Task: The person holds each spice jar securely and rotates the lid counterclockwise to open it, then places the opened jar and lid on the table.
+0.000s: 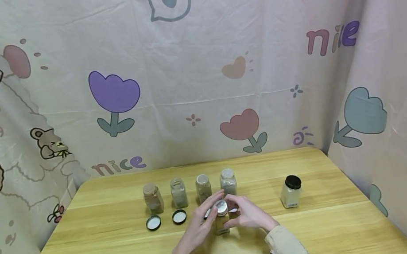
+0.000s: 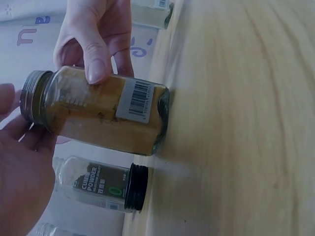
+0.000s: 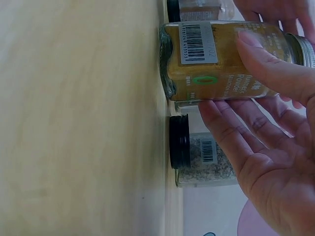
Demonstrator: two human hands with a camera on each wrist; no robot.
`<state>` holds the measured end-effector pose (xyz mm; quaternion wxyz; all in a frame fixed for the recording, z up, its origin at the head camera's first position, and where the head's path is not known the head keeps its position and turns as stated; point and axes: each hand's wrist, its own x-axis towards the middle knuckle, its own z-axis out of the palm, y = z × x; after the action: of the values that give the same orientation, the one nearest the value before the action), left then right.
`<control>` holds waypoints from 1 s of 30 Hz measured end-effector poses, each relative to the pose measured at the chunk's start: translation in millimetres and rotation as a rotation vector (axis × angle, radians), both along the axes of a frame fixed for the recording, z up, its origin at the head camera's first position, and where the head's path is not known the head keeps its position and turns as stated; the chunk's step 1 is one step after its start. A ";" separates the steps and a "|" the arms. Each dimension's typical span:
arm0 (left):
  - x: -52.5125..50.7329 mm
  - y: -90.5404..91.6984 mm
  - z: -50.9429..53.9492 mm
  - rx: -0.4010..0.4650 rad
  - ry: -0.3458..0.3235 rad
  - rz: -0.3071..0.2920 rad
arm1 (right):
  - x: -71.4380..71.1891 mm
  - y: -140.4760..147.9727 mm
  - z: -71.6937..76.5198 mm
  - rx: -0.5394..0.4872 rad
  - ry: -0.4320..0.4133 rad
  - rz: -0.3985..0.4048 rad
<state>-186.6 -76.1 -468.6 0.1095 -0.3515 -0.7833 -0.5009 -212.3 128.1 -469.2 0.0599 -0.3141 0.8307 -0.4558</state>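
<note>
A square glass jar of yellow-brown turmeric powder [image 1: 223, 223] is upright just above or on the table; its base contact is unclear. The right hand [image 1: 251, 213] grips the jar body, thumb on one side and fingers on the other, as the right wrist view shows on the labelled jar [image 3: 224, 61]. At the silvery top, the left hand [image 1: 196, 229] holds thumb and fingers around the rim. In the left wrist view the silvery top [image 2: 33, 98] is on the jar, between that hand's thumb and fingers.
Behind the hands, several lidless jars stand in a row, from a brown one [image 1: 153, 199] to one at right [image 1: 228, 181]. Black lids [image 1: 153, 223] [image 1: 179, 217] lie before them, others partly hidden. A black-lidded jar [image 1: 291, 193] stands to the right on the wooden table [image 1: 326, 232].
</note>
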 end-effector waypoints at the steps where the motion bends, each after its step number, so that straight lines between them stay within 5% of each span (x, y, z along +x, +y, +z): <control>1: -0.3 -1.0 0.0 0.004 0.005 -0.010 | 0.1 -0.1 -0.3 0.002 0.006 -0.001; 4: -1.4 -2.4 -1.0 0.006 0.042 -0.002 | 0.3 -0.2 -1.0 0.008 0.018 0.000; 8: -1.1 0.4 -2.4 0.004 0.103 0.081 | 0.6 -0.1 -0.1 0.007 -0.004 -0.002; 15: 0.5 7.3 -2.8 0.024 0.099 0.203 | 0.1 0.1 0.6 -0.006 -0.013 0.010; 24: -1.5 -2.7 -1.0 0.015 0.067 0.002 | -0.6 0.5 -1.6 0.005 0.024 -0.001; 30: -2.4 -3.2 -0.6 -0.015 0.107 0.020 | 0.6 1.0 0.0 0.001 -0.002 0.000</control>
<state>-189.0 -79.3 -469.2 0.1535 -0.3709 -0.7834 -0.4745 -211.7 129.1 -469.2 0.0610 -0.3134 0.8309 -0.4556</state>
